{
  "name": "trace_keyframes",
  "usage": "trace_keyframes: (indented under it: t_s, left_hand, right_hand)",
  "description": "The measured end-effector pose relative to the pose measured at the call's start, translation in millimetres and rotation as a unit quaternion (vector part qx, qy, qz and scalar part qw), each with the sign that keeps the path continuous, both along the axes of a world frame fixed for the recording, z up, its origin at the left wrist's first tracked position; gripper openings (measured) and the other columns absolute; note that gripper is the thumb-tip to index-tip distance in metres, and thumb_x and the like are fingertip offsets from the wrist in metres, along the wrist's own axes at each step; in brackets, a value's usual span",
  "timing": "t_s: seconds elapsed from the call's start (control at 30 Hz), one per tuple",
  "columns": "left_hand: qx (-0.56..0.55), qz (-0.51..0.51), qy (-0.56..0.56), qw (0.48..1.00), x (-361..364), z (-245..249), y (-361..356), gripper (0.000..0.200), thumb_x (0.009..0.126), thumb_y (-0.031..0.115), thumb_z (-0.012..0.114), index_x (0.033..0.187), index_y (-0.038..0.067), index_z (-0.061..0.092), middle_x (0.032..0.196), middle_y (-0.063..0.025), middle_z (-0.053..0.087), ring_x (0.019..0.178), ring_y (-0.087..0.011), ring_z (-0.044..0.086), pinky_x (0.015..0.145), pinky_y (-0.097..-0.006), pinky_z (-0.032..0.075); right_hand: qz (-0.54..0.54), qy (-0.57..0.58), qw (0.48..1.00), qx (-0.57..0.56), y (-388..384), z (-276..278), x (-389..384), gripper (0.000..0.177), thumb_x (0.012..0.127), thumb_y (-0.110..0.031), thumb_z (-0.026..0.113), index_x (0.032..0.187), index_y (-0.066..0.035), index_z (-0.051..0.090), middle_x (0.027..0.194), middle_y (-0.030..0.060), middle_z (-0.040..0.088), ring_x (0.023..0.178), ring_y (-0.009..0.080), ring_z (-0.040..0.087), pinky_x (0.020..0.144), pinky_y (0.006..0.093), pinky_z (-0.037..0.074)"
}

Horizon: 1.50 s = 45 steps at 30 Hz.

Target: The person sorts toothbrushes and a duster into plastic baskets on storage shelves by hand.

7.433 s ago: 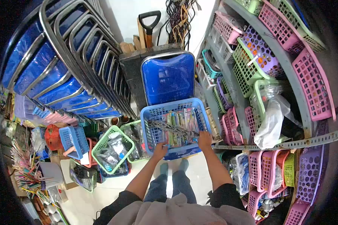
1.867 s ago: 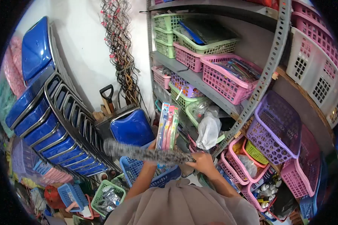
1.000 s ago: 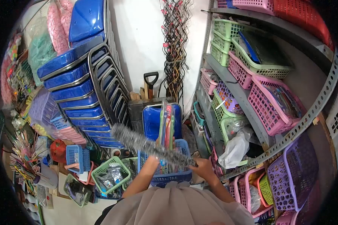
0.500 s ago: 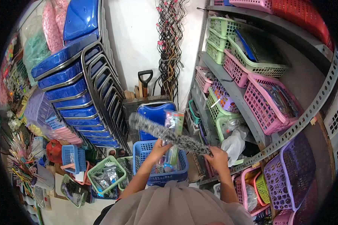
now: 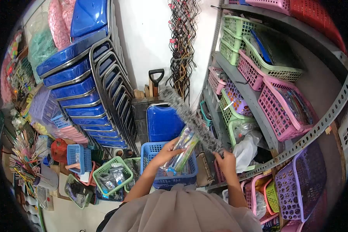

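My right hand [image 5: 225,162] is closed around the lower end of a long, fluffy grey duster [image 5: 193,121], which slants up and to the left. My left hand [image 5: 164,154] grips a clear plastic packet [image 5: 185,149] with colourful long items inside, tilted behind the duster's lower half. Below the packet stands a blue plastic basket [image 5: 150,149] with more packaged things in it. Beyond the basket is a blue padded chair seat or back [image 5: 164,123].
Stacked blue chairs [image 5: 77,92] with metal frames rise at the left. Metal shelving [image 5: 259,120] with pink baskets [image 5: 286,112] and green baskets is close on the right. A green basket [image 5: 112,176] of packets sits on the floor at left, and a purple basket [image 5: 292,189] lower right.
The duster has swung to a steeper slant, its far end moving up and right. My left hand has come away from the duster's middle, and the packet now leans to the right.
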<state>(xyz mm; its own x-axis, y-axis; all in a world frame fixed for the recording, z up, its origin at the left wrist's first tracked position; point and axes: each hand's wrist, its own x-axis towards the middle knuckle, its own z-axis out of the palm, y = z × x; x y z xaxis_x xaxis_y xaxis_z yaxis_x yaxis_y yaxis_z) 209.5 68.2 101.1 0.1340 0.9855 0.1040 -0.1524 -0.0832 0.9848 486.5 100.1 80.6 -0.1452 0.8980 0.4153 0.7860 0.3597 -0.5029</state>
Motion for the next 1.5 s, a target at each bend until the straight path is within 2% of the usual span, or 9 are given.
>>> trace_keyframes:
  t_s: [0.1,0.2,0.33,0.47,0.67,0.8,1.2,1.3,1.5]
  left_hand:
    - [-0.026,-0.045,-0.033,0.998,-8.8,-10.0,4.4,0.051,0.085,0.008,0.061,0.131,0.000,0.041,0.120,-0.0067,0.054,0.106,-0.0121,0.050,0.091,-0.0242,0.038]
    - [-0.037,-0.061,0.063,0.995,-11.8,-11.2,4.9,0.049,0.085,0.009,0.060,0.130,0.000,0.042,0.120,-0.0054,0.054,0.106,-0.0113,0.050,0.091,-0.0241,0.038]
    - [-0.019,0.024,-0.064,0.997,-0.4,-3.9,1.5,0.034,0.085,0.008,0.059,0.118,0.000,0.051,0.106,-0.0036,0.061,0.098,-0.0118,0.055,0.087,-0.0254,0.041]
    - [-0.170,-0.047,-0.103,0.979,-13.6,-26.8,8.3,0.054,0.084,0.006,0.057,0.134,0.001,0.038,0.123,-0.0100,0.053,0.111,-0.0185,0.051,0.091,-0.0280,0.042]
    - [-0.227,-0.015,-0.359,0.905,-3.1,-4.1,-4.2,0.043,0.086,0.027,0.049,0.118,-0.001,0.051,0.109,-0.0159,0.060,0.094,-0.0262,0.060,0.083,-0.0374,0.048]
    - [-0.224,-0.093,-0.504,0.829,-12.8,-10.0,-1.9,0.052,0.090,0.039,0.041,0.119,-0.002,0.052,0.110,-0.0174,0.060,0.094,-0.0281,0.061,0.085,-0.0388,0.048]
    - [-0.169,-0.031,-0.418,0.892,-3.3,-18.8,-2.6,0.043,0.093,0.029,0.044,0.121,-0.002,0.049,0.111,-0.0142,0.059,0.092,-0.0241,0.061,0.082,-0.0370,0.050]
    - [-0.044,0.014,-0.334,0.941,-4.2,-31.2,8.9,0.039,0.093,0.022,0.041,0.122,-0.003,0.049,0.111,-0.0151,0.059,0.099,-0.0235,0.060,0.086,-0.0360,0.049]
    - [-0.148,0.046,-0.428,0.890,-19.9,-50.9,-0.4,0.033,0.092,0.019,0.044,0.115,-0.003,0.053,0.101,-0.0139,0.061,0.088,-0.0225,0.062,0.077,-0.0338,0.051]
  right_hand:
    - [0.115,-0.069,0.989,0.065,-4.6,-3.6,0.9,0.041,0.074,-0.040,0.068,0.079,0.000,0.061,0.069,0.0205,0.061,0.064,0.0381,0.059,0.057,0.0439,0.047]
    - [0.024,-0.042,0.999,0.012,-3.5,4.0,-1.2,0.042,0.073,-0.041,0.069,0.080,0.000,0.062,0.069,0.0204,0.061,0.065,0.0379,0.060,0.057,0.0439,0.048]
    - [-0.021,-0.002,0.999,-0.036,-1.1,-10.8,-1.0,0.042,0.072,-0.041,0.069,0.083,-0.001,0.063,0.072,0.0196,0.062,0.067,0.0372,0.060,0.058,0.0432,0.048]
    - [0.087,-0.049,0.994,0.046,-5.2,-9.6,1.5,0.044,0.074,-0.042,0.068,0.081,0.001,0.063,0.070,0.0220,0.061,0.067,0.0389,0.060,0.059,0.0448,0.048]
    - [-0.016,-0.077,0.993,-0.086,-21.0,6.6,-9.5,0.046,0.074,-0.043,0.067,0.088,0.000,0.063,0.075,0.0195,0.063,0.071,0.0370,0.061,0.061,0.0425,0.049]
    - [0.102,-0.069,0.992,0.009,-21.2,5.1,-6.1,0.046,0.075,-0.045,0.067,0.087,-0.001,0.065,0.069,0.0208,0.061,0.067,0.0382,0.060,0.058,0.0437,0.048]
    - [0.028,-0.040,0.996,-0.076,-25.3,4.0,-15.4,0.046,0.074,-0.050,0.065,0.075,-0.004,0.063,0.064,0.0210,0.059,0.063,0.0385,0.059,0.056,0.0456,0.047]
    - [0.146,-0.098,0.982,-0.068,-26.3,-10.2,-16.4,0.044,0.074,-0.043,0.067,0.074,0.001,0.062,0.075,0.0207,0.062,0.071,0.0399,0.059,0.062,0.0429,0.048]
    - [0.077,-0.009,0.994,-0.078,-23.0,-4.0,-28.5,0.043,0.074,-0.043,0.067,0.078,0.000,0.064,0.073,0.0195,0.062,0.071,0.0387,0.059,0.064,0.0429,0.047]
